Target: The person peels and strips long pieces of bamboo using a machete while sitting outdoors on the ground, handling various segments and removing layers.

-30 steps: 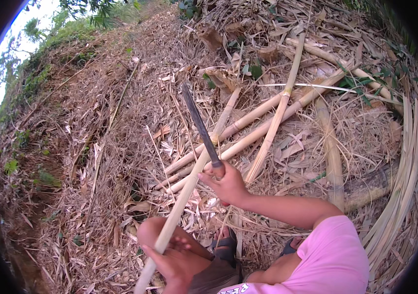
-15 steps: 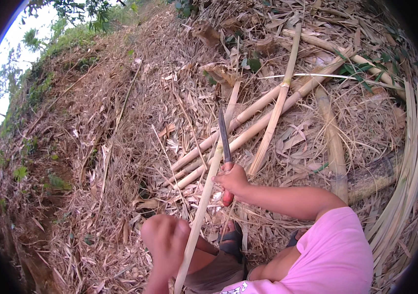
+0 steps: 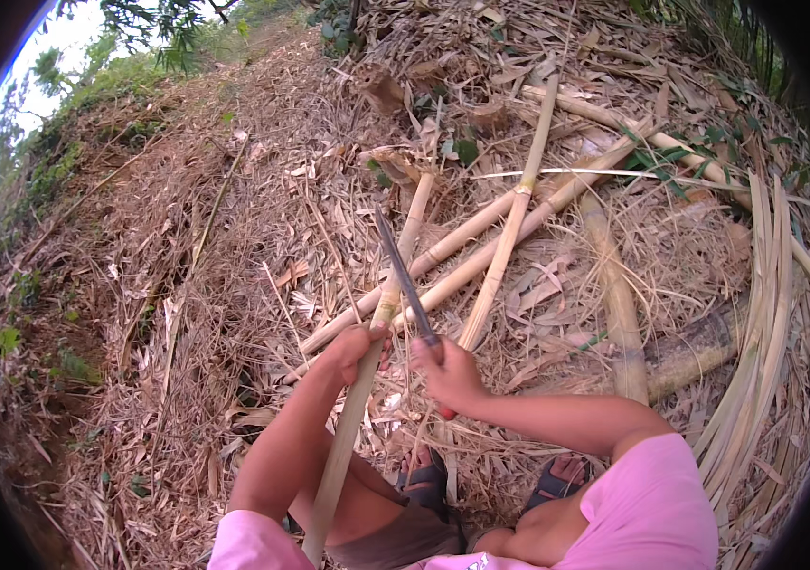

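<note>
My left hand (image 3: 356, 353) is wrapped round a long split bamboo strip (image 3: 340, 456), which slants from beside my left thigh up and away to the right. In my right hand (image 3: 451, 375) is a knife (image 3: 402, 271) with a long, narrow dark blade and a red handle, the handle mostly hidden by the fingers. The blade points up and to the left, and its tip overlaps the strip's far part in the view. Whether it touches the strip, I cannot tell. Both hands are close together in front of my knees.
Several bamboo poles (image 3: 481, 271) lie crossed ahead. A thicker bamboo piece (image 3: 619, 294) rests at the right, near a bundle of long pale strips (image 3: 756, 351). Beyond are cut stumps (image 3: 381, 90). Dry leaves cover the ground, and my sandalled feet (image 3: 422, 478) are below.
My left hand has moved forward and up from near my lap and now grips the strip. My right hand has left the strip's edge, and the knife tilts further left.
</note>
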`<state>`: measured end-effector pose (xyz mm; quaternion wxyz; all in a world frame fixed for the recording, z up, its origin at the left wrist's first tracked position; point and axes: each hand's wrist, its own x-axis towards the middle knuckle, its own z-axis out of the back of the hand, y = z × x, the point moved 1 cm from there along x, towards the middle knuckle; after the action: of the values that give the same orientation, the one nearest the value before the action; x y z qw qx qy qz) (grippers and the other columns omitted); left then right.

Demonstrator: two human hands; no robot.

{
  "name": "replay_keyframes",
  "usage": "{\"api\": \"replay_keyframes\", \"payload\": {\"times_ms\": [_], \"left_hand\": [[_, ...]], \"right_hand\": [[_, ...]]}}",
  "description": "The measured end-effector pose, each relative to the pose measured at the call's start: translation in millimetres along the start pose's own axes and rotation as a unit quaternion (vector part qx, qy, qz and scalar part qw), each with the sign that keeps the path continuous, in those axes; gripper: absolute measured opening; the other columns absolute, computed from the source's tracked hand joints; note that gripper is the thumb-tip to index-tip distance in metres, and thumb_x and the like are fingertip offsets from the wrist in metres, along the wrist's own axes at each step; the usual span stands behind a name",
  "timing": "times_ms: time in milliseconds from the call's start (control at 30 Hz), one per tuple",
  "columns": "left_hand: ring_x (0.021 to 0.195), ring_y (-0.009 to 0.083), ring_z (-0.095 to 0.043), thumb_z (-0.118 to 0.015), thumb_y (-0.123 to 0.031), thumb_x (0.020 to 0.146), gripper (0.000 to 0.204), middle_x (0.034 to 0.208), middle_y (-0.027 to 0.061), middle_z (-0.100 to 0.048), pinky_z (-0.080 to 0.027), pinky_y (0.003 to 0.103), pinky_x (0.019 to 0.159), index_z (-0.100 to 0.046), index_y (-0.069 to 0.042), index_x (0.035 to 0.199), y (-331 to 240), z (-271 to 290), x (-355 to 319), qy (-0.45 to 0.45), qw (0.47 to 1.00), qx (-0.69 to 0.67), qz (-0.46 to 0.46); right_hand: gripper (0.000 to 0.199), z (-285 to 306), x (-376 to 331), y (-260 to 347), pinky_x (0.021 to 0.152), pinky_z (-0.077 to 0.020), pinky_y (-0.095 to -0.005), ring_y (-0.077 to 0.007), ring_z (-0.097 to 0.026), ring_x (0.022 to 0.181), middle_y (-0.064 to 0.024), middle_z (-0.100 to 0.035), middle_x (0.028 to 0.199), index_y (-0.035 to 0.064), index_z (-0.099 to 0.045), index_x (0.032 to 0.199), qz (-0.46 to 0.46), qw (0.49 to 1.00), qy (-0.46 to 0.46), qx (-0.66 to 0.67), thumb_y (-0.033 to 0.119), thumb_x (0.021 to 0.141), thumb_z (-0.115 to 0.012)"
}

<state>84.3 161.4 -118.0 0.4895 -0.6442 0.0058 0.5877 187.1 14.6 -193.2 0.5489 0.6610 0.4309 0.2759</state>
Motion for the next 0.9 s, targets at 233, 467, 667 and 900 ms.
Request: {"api": "replay_keyframes", "payload": {"times_ms": [233,467,667,900], "left_hand": [[0.046,0.0092,-0.041,-0.047,-0.023,0.104,0.013,0.074,0.0019,-0.050,-0.036,0.023,0.041,-0.044,-0.012,0.110,-15.7,-30.5,-113.3,0.097,0.981,-0.143,-0.085],[0.045,0.0103,-0.044,-0.046,-0.028,0.105,0.022,0.074,0.0051,-0.052,-0.038,0.021,0.041,-0.047,-0.010,0.118,24.1,-54.8,-142.6,0.076,0.969,-0.203,-0.114],[0.045,0.0136,-0.048,-0.044,-0.025,0.105,0.027,0.078,0.0086,-0.056,-0.042,0.024,0.042,-0.051,-0.001,0.114,26.8,-60.2,-144.2,0.088,0.957,-0.245,-0.127],[0.042,0.0088,-0.041,-0.039,-0.021,0.106,0.022,0.072,0.0052,-0.052,-0.035,0.023,0.040,-0.050,-0.004,0.114,31.3,-55.6,-149.1,0.122,0.962,-0.226,-0.089]], "right_hand": [[0.028,80.6,3.1,48.5,0.056,-0.0516,-0.0352,-0.0239,-0.064,0.060,-0.0102,-0.060,0.071,0.0024,-0.059,0.097,0.297,0.912,0.028,-0.281,0.028,0.087,-0.066],[0.028,76.8,-2.6,87.1,0.051,-0.0453,-0.0360,-0.0230,-0.065,0.062,-0.0077,-0.060,0.076,0.0058,-0.059,0.092,0.380,0.802,0.068,-0.456,0.023,0.071,-0.066],[0.024,75.8,-9.0,99.4,0.052,-0.0379,-0.0377,-0.0219,-0.062,0.058,-0.0047,-0.056,0.066,0.0085,-0.059,0.080,0.390,0.786,0.058,-0.476,0.027,0.069,-0.070],[0.025,64.1,-2.6,107.1,0.053,-0.0383,-0.0383,-0.0230,-0.062,0.057,-0.0047,-0.057,0.067,0.0095,-0.054,0.075,0.453,0.762,0.059,-0.459,0.022,0.068,-0.075]]}}
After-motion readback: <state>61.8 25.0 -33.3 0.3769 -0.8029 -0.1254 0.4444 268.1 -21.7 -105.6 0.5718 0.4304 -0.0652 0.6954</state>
